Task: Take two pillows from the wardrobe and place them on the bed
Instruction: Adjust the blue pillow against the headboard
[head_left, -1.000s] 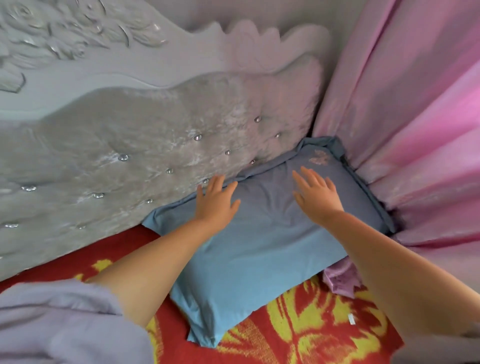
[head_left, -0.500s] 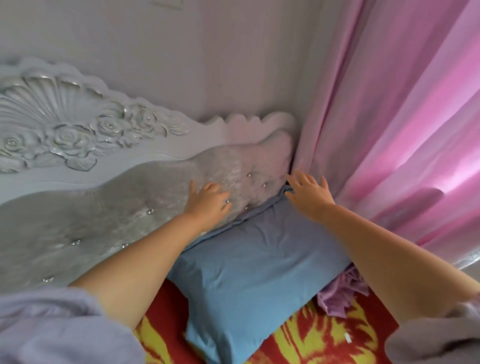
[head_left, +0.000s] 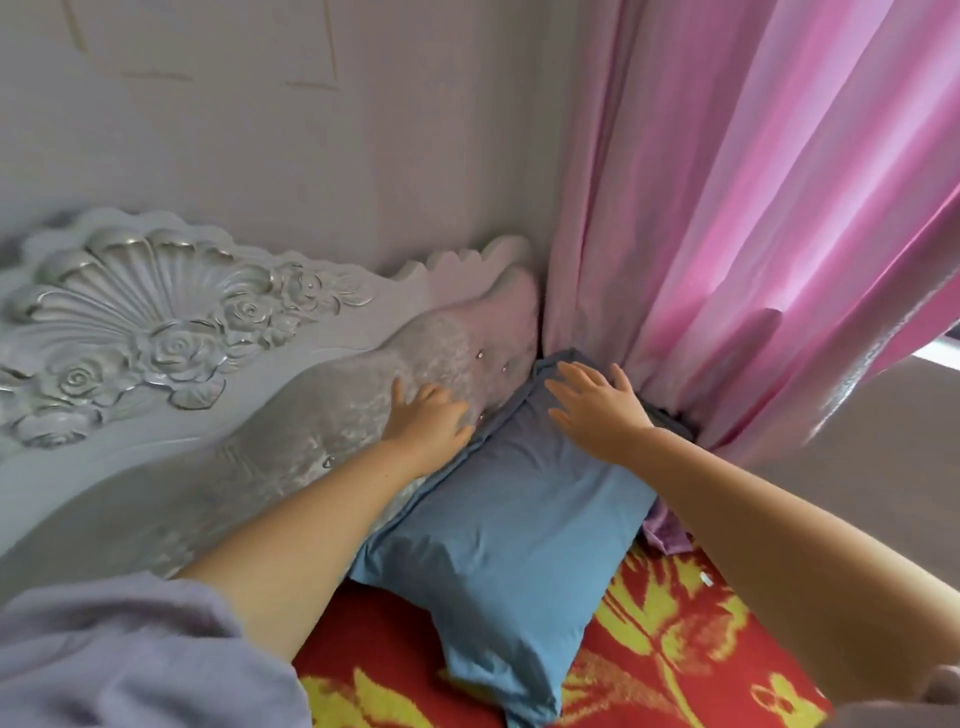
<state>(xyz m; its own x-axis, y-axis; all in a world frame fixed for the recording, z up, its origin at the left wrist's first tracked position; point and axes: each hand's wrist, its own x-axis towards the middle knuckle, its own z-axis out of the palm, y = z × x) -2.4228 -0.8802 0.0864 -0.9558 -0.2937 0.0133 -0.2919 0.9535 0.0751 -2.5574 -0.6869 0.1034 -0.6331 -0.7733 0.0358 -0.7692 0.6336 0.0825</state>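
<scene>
1. The bed, covered in a red blanket with yellow flower shapes (head_left: 374, 649), is filling the lower part of the view, and its carved silver-white headboard with tufted velvet padding (head_left: 156, 332) is running along the left.
2. A long pink fabric curtain (head_left: 753, 234) is hanging at the right, reaching down into the corner by the headboard.
3. The blue rectangular fabric pillow (head_left: 509, 545) is lying on the bed in that corner, its long axis running from the near blanket up toward the curtain, its far end leaning against the padding.
4. The left hand (head_left: 423, 423) is resting at the pillow's left edge where it meets the headboard; its fingers are straight and loosely together, pinching nothing.
5. The right hand (head_left: 597, 408) is lying over the pillow's far end, fingers spread flat, gripping nothing.
6. Both hands are sitting at the far end, the right nearer the corner, so any last nudge would likely be starting there; only one pillow is showing.
</scene>
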